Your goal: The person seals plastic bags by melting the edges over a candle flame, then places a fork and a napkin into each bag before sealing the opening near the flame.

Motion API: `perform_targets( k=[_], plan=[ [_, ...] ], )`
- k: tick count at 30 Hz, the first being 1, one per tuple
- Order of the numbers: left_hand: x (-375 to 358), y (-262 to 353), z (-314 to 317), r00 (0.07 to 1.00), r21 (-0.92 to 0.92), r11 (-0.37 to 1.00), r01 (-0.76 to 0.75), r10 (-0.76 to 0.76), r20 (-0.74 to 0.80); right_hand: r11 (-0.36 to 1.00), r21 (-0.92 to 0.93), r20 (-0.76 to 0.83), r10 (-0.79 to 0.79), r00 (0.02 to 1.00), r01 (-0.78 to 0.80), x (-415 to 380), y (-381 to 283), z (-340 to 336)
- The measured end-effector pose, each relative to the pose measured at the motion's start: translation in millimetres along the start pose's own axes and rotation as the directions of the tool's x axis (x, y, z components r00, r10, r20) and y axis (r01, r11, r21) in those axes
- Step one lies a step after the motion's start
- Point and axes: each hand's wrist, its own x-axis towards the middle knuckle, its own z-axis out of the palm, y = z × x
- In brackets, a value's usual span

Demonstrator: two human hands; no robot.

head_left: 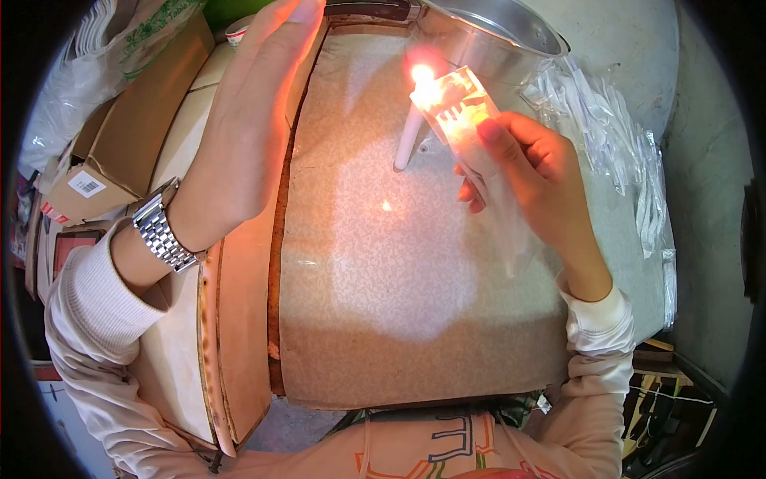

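A lit white candle (408,142) stands on the cloth-covered table (383,279), its bright flame at the top. My right hand (542,172) grips a clear plastic packet (461,116) between thumb and fingers. The packet's upper edge is right beside the flame, and glare hides what is inside it. To the left of the candle, my left hand (251,120) is raised flat with fingers stretched out, holding nothing. A metal watch (166,227) is on that wrist.
A metal pot (495,40) with a dark handle stands behind the candle. Several clear packets with white contents (602,128) lie along the right side. On the left are an open cardboard box (128,136) and a plastic bag (88,72).
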Motion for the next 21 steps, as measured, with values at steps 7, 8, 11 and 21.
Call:
perform_targets(
  k=[7,8,11,21],
  plan=[
    [1,1,-9,0.996,-0.121,0.993,0.002,0.009,0.085,1.000,0.003,0.059,-0.015,0.998,0.015,-1,3,2],
    [2,-3,-11,0.997,-0.126,0.992,-0.015,0.025,0.078,1.000,0.000,0.064,-0.017,0.998,0.017,-1,3,2],
    [4,-26,-12,0.993,-0.097,0.989,-0.107,0.111,0.039,1.000,-0.024,0.082,-0.011,0.997,0.013,-1,4,1],
    [22,-60,-47,0.968,-0.553,0.800,0.235,-0.243,0.060,1.000,0.014,0.127,0.015,0.992,-0.017,0,3,3]
  ],
)
